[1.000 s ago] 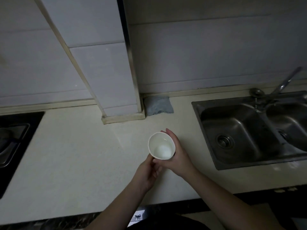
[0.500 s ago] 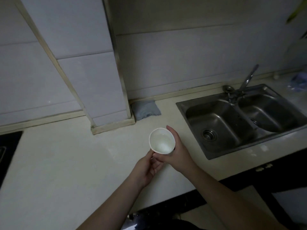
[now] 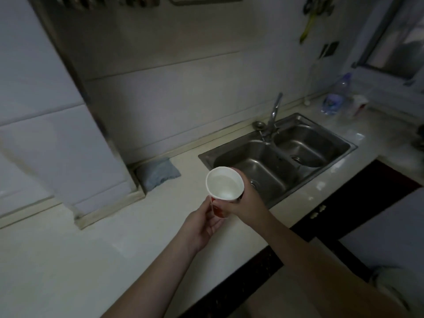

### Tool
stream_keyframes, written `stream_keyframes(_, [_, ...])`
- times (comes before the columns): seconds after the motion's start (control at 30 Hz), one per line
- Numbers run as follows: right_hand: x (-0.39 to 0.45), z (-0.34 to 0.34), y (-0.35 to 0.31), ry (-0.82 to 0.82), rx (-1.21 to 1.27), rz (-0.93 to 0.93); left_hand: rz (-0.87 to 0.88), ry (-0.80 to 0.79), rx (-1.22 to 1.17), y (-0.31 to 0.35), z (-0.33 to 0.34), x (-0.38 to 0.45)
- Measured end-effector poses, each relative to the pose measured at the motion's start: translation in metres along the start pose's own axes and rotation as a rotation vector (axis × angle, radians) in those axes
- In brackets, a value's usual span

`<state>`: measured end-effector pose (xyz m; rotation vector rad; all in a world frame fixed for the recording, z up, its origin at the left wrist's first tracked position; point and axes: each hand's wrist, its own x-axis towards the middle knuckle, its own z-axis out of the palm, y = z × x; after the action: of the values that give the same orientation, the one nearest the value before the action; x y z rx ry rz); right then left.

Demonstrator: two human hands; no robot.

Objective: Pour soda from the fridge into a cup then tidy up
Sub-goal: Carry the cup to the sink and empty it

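Two hands, left [image 3: 202, 223] and right [image 3: 246, 203], around cup [image 3: 224, 185].

Cup [image 3: 224, 186] above counter [image 3: 68, 260] — sink [image 3: 277, 161] right, behind.

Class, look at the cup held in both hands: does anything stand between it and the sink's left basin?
Nothing visible does. The cup is beside the left basin, whose near edge is bare.

Two bare, sleeveless forearms [image 3: 160, 271]
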<state>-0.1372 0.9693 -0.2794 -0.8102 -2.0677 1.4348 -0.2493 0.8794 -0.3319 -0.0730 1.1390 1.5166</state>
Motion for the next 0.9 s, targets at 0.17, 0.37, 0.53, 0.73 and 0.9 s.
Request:
stream_keyframes(0.17, [-0.008, -0.062, 0.009, 0.115, 0.008, 0.012, -0.030, -0.098, 0.083, -0.014, 0.060, 0.011])
stream_keyframes(0.37, [-0.024, -0.149, 0.023, 0.252, 0.042, 0.010, -0.095, -0.183, 0.175, -0.044, 0.150, 0.026])
stream_keyframes(0.53, [-0.031, -0.231, 0.028, 0.328, 0.019, 0.021, -0.131, -0.264, 0.254, -0.073, 0.233, 0.036])
stream_keyframes(0.73, [-0.036, -0.324, 0.034, 0.418, 0.015, 0.020, -0.123, -0.317, 0.338, -0.101, 0.326, 0.053])
stream_keyframes(0.9, [-0.039, -0.386, 0.043, 0.459, 0.078, 0.057, -0.152, -0.364, 0.383, -0.120, 0.387, 0.064])
